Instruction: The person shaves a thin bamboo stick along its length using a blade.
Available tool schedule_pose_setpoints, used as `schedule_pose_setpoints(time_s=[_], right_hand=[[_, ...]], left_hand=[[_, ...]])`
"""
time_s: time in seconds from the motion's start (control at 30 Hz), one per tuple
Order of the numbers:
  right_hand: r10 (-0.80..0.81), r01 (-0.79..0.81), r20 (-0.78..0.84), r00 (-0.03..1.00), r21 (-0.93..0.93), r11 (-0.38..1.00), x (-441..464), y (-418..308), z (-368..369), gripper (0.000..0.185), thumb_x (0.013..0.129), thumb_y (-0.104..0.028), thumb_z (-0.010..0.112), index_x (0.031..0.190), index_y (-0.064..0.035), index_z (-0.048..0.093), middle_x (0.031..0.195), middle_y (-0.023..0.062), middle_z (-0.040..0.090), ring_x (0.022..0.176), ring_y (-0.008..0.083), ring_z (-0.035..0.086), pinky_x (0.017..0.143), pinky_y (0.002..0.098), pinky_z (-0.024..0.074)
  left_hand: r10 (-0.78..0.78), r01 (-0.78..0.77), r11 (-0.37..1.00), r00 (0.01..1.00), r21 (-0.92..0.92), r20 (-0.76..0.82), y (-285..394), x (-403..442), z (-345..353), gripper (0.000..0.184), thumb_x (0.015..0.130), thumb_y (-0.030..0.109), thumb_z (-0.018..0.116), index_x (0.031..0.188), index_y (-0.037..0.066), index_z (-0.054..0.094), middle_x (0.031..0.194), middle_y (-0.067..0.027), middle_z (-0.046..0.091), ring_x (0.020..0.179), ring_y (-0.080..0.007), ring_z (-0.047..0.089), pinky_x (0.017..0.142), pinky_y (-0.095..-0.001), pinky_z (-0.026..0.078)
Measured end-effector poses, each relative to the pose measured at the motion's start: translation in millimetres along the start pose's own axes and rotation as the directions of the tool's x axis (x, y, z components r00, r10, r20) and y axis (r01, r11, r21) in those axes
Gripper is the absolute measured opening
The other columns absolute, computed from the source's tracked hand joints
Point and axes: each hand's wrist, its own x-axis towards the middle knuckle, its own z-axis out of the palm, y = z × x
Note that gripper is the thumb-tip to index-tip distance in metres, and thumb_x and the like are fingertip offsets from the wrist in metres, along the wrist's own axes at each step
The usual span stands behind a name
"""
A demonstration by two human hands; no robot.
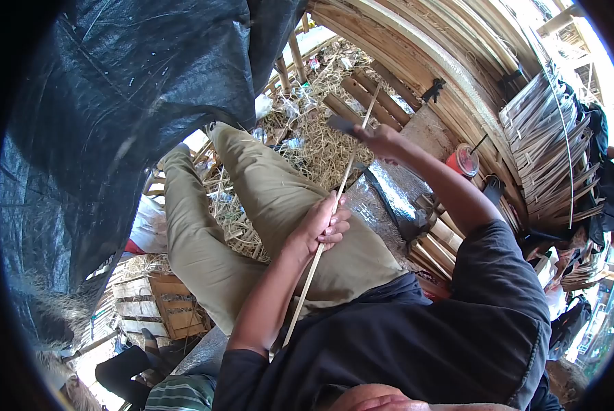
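Observation:
My left hand [325,223] is closed around a long thin bamboo strip [310,277] above my thigh. The strip runs from beside my left forearm up toward the wooden slats. Farther out, my right hand [384,142] grips a knife with a broad, dark blade [342,126]. That blade lies across the upper part of the strip and seems to touch it; the exact contact is too small to tell. The knife's handle is mostly hidden in my fist.
Shavings and scraps [307,137] cover the ground beyond my knees. Long timber boards [437,61] and a bundle of thin strips [550,137] stand at the right, near a red container [463,161]. A black tarp [129,123] hangs left, above a wooden crate [160,305].

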Motion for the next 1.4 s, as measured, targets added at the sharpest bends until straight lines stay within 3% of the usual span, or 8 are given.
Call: schedule_pose_setpoints(time_s=[0.2, 0.37, 0.67, 0.93, 1.0, 1.1, 1.17, 1.4], right_hand=[[0.093, -0.097, -0.129, 0.987, -0.023, 0.995, 27, 5, -10, 0.083, 0.096, -0.071, 0.04, 0.088, 0.0066, 0.069, 0.072, 0.019, 0.067, 0.07, 0.0317, 0.071, 0.061, 0.0432, 0.0572], [-0.213, 0.183, -0.406, 0.889, -0.111, 0.977, 25, 28, 22, 0.074, 0.096, -0.064, 0.051, 0.07, 0.0031, 0.068, 0.068, 0.024, 0.068, 0.069, 0.0363, 0.072, 0.067, 0.0473, 0.0564], [0.007, -0.013, -0.164, 0.986, -0.038, 0.999, 21, 29, -1, 0.08, 0.097, -0.067, 0.044, 0.085, 0.0072, 0.069, 0.076, 0.022, 0.069, 0.075, 0.0326, 0.071, 0.07, 0.046, 0.0542], [0.04, -0.036, 0.052, 0.998, -0.064, 0.997, 4, 13, -4, 0.063, 0.099, -0.062, 0.046, 0.117, -0.0041, 0.064, 0.056, 0.0058, 0.056, 0.046, 0.0198, 0.058, 0.041, 0.0345, 0.0479], [-0.306, 0.27, -0.169, 0.937, -0.206, 0.941, 31, 39, -10, 0.062, 0.1, -0.06, 0.047, 0.115, -0.0028, 0.064, 0.054, 0.0057, 0.055, 0.044, 0.0208, 0.057, 0.04, 0.034, 0.0477], [-0.065, 0.061, -0.177, 0.982, -0.027, 0.998, 34, 42, 13, 0.061, 0.101, -0.057, 0.049, 0.094, -0.001, 0.07, 0.054, 0.01, 0.058, 0.043, 0.0208, 0.059, 0.037, 0.0388, 0.0441], [-0.314, 0.259, -0.408, 0.857, -0.185, 0.948, 6, 45, 32, 0.082, 0.098, -0.069, 0.043, 0.061, 0.0023, 0.062, 0.054, 0.0168, 0.059, 0.05, 0.0229, 0.061, 0.046, 0.0425, 0.0459], [-0.193, 0.198, -0.192, 0.962, 0.008, 0.98, -16, 33, 25, 0.077, 0.095, -0.07, 0.049, 0.071, 0.0017, 0.068, 0.07, 0.0238, 0.067, 0.077, 0.0364, 0.071, 0.07, 0.0497, 0.0524]], left_hand=[[-0.001, 0.001, 1.0, 1.0, 0.001, 0.02, -2, 1, -7, 0.03, 0.108, 0.044, 0.038, 0.099, 0.017, 0.044, 0.062, 0.0066, 0.033, 0.04, -0.0016, 0.026, 0.03, -0.0164, 0.02], [-0.02, 0.021, 1.0, 0.997, -0.019, 0.071, 0, -1, -8, 0.029, 0.108, 0.044, 0.037, 0.098, 0.017, 0.043, 0.061, 0.007, 0.032, 0.04, -0.0013, 0.026, 0.03, -0.0164, 0.019], [-0.054, 0.054, 0.997, 0.998, 0.048, -0.013, 0, -3, 4, 0.031, 0.108, 0.045, 0.036, 0.098, 0.018, 0.043, 0.06, 0.0073, 0.031, 0.039, -0.0009, 0.025, 0.029, -0.0168, 0.02], [-0.054, 0.054, 0.999, 0.998, 0.003, -0.032, 3, 3, 4, 0.028, 0.109, 0.042, 0.036, 0.098, 0.017, 0.044, 0.06, 0.0075, 0.03, 0.039, -0.001, 0.022, 0.029, -0.016, 0.019], [-0.052, 0.052, 0.999, 0.998, 0.006, -0.032, 4, 5, 5, 0.028, 0.109, 0.042, 0.037, 0.098, 0.017, 0.044, 0.06, 0.0075, 0.03, 0.039, -0.0009, 0.022, 0.029, -0.016, 0.019], [-0.042, 0.043, 0.999, 0.999, 0.028, -0.023, 8, 3, 5, 0.029, 0.109, 0.042, 0.037, 0.098, 0.017, 0.044, 0.06, 0.0074, 0.03, 0.039, -0.0008, 0.023, 0.03, -0.0159, 0.019], [-0.043, 0.043, 0.999, 0.999, 0.018, -0.033, 0, -2, 6, 0.029, 0.109, 0.042, 0.037, 0.098, 0.017, 0.044, 0.059, 0.0073, 0.03, 0.039, -0.0008, 0.023, 0.029, -0.0159, 0.019], [-0.048, 0.048, 0.999, 0.999, 0.002, -0.022, 6, 7, 2, 0.029, 0.109, 0.042, 0.037, 0.098, 0.016, 0.044, 0.059, 0.007, 0.03, 0.038, -0.0014, 0.022, 0.028, -0.0166, 0.019]])
